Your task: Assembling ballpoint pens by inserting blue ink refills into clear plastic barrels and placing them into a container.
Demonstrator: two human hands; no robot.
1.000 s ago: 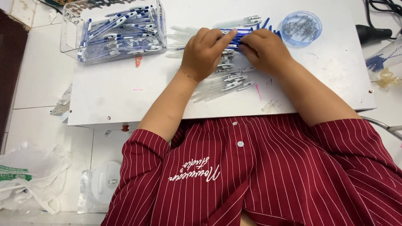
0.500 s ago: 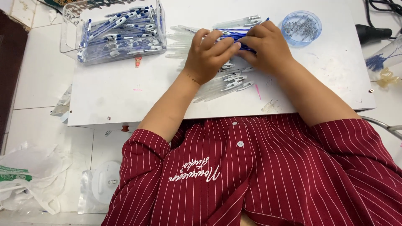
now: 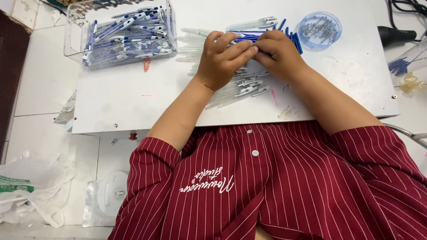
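Both the left hand and the right hand are closing their grip on a slim blue-and-clear pen above the white counter, probably light, stiff and slippery, best pinched mid-barrel.

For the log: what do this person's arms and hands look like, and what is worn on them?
Both arms are bare from the elbow down. The left hand and right hand wear no gloves, and no rings or watch show. The sleeves belong to a dark red shirt with thin white stripes, ending near the elbows. The shirt has white buttons and white script lettering.
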